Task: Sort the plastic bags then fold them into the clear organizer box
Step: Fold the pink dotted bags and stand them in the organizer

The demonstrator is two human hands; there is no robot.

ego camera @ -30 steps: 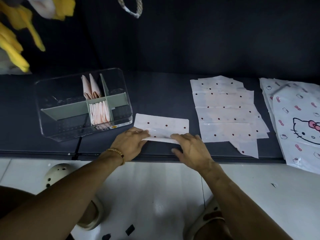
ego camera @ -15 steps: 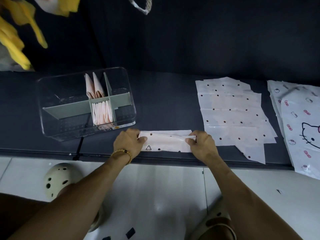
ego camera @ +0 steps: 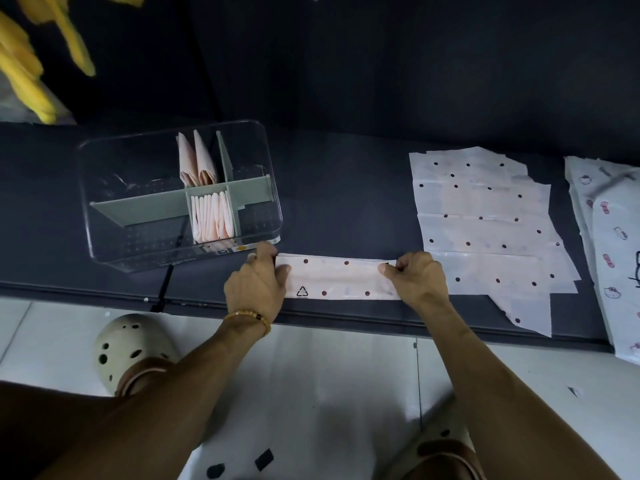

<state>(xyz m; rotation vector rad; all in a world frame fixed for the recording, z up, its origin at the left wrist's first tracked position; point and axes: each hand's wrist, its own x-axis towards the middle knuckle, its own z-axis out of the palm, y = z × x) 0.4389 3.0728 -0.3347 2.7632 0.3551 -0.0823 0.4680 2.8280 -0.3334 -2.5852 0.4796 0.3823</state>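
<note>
A pale pink dotted plastic bag, folded into a long strip with a recycling mark, lies near the front edge of the dark table. My left hand pinches its left end and my right hand pinches its right end. The clear organizer box stands at the left, just behind my left hand. Several folded pink bags stand in its middle compartments. A stack of flat dotted bags lies to the right of my right hand.
White cartoon-cat bags lie at the far right and hang over the table edge. Yellow material hangs at the upper left. A dark wall rises behind the table. Below is white tiled floor with my clog-shod feet.
The dotted bag went from a wider rectangle to a narrow strip, folded lengthwise. Both hands moved apart from its front edge to its two ends and now pinch them.
</note>
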